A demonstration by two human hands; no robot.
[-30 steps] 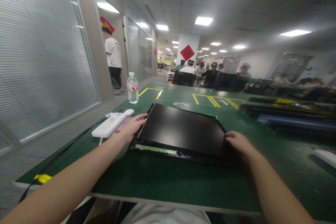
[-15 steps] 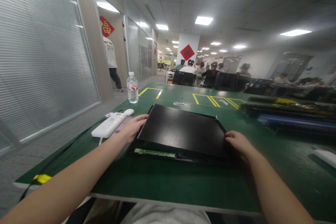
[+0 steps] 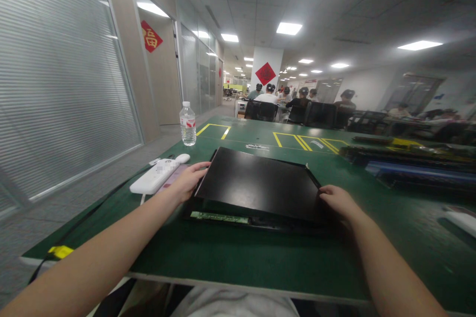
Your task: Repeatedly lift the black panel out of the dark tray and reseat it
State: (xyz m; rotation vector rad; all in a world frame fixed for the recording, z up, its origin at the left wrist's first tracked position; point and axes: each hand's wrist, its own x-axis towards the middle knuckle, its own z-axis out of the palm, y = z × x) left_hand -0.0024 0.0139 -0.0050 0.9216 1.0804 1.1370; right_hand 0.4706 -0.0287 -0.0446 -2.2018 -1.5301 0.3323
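Gripping a black panel point(image 3: 260, 185) by both short edges, left hand point(image 3: 188, 181) and right hand point(image 3: 336, 200). Holding its near long edge just above a frame point(image 3: 219, 217), close to the green table's point(image 3: 241, 257) front edge, long axis left to right. Toward the left edge: power strip point(image 3: 152, 178), water bottle point(image 3: 188, 125). Around: open office, ceiling lights.
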